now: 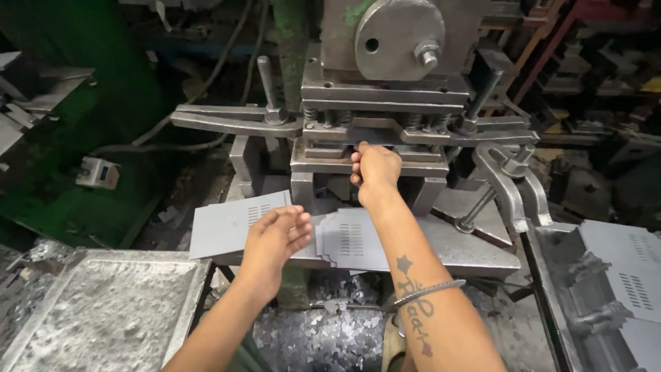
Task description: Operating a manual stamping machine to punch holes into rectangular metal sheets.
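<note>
Centrally, right hand (374, 167) pinching a grey sheet (358, 136) inside the press die (372, 131), left hand (279, 234) open-fingered, lower centre, over a slotted grey sheet (231, 226).

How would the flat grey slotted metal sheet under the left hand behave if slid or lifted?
The thin grey slotted metal sheet juts past the press table without sagging, so it is probably stiff. It looks light and smooth, likely sliding easily under the left hand. Its cut edges may be sharp.
</note>
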